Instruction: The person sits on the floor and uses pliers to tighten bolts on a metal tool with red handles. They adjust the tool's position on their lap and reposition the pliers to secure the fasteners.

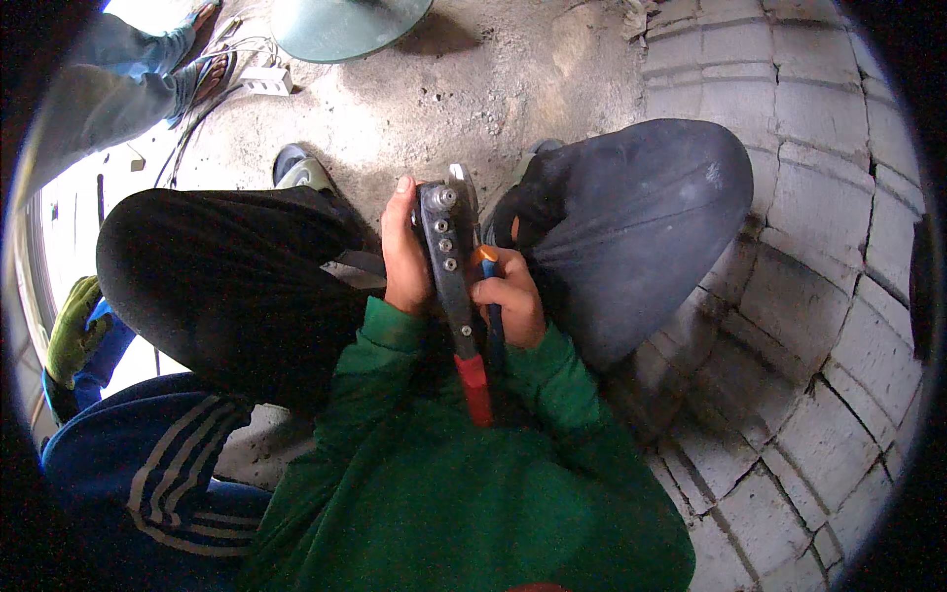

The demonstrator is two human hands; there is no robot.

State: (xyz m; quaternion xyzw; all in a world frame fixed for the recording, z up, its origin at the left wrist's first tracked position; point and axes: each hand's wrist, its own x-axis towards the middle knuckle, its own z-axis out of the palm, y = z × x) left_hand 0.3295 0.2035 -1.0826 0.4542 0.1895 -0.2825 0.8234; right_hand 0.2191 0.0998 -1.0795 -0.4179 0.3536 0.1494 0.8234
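Between my knees, a hand riveter [437, 259] stands lengthwise, with a dark metal body, several round nosepieces along its face and a red grip pointing toward my belly. My left hand [402, 252] is closed on the left side of its head, one fingertip showing at the top. On the other side, my right hand [515, 299] is closed around a tool with a blue and orange handle [487, 259], held close beside the riveter. A thin metal part rises from that handle, but its kind is partly hidden. A shiny curved metal piece [459, 180] shows at the riveter's top.
Stacked grey blocks [804, 232] line the right side. Ahead on the rough floor [552, 74] stand a green round-topped object [347, 25] and a white power strip [266, 81] with cables. One person's legs [128, 94] are at upper left; another's striped trousers [148, 474] are at lower left.
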